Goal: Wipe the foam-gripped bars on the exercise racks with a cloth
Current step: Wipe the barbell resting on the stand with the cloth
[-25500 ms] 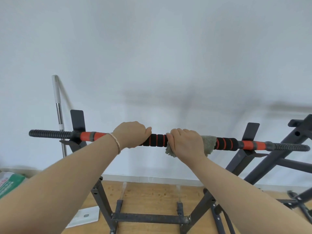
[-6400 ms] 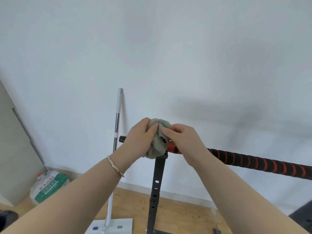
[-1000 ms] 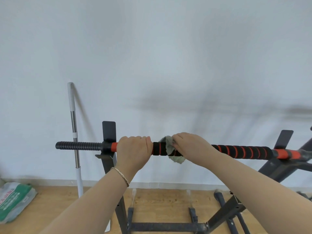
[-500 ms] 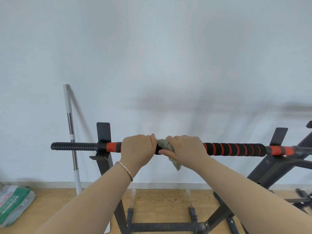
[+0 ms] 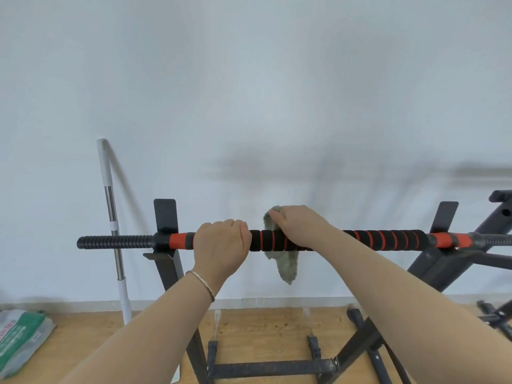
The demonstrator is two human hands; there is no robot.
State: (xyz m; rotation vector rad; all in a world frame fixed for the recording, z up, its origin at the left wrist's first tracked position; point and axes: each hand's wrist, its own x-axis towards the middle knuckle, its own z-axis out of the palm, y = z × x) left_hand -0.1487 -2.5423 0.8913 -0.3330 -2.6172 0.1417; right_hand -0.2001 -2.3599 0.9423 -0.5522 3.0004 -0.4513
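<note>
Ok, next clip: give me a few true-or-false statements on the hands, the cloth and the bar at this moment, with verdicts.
1. The left hand grips the bar directly, with nothing under it. True.
2. The cloth lies on the floor. False: it drapes over the bar, held there by the right hand.
3. A bracelet is on the right wrist. False: it is on the left wrist.
4. A pole leans on the wall beyond the bar's left end. True.
</note>
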